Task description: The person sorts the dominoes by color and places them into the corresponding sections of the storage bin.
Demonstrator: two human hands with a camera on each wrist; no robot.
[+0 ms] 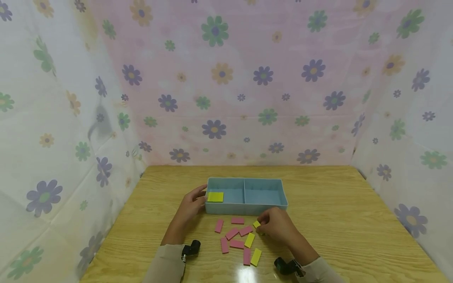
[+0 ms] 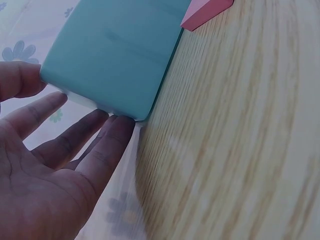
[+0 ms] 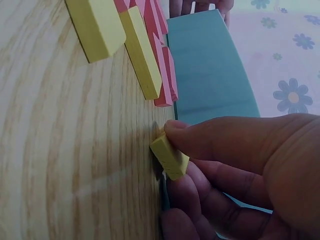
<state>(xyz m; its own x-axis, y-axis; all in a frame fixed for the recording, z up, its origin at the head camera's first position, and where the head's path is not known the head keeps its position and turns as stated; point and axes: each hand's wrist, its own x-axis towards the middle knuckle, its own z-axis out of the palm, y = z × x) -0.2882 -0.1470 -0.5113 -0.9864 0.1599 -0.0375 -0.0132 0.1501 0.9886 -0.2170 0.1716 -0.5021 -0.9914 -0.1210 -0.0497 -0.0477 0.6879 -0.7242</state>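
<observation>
A light blue two-compartment box stands on the table. Against its left end rest the fingertips of my left hand; in the left wrist view the fingers are fairly straight, spread along the end wall. My right hand is in front of the box's right half and pinches a small yellow block between thumb and fingers, close over the table. A yellow patch of blocks lies in the left compartment, at its left end. The right compartment shows only its bare floor.
Several pink blocks lie loose on the wooden table in front of the box. Among them are a yellow block and, nearer me, another yellow block. Flower-patterned cloth surrounds the table at the back and sides.
</observation>
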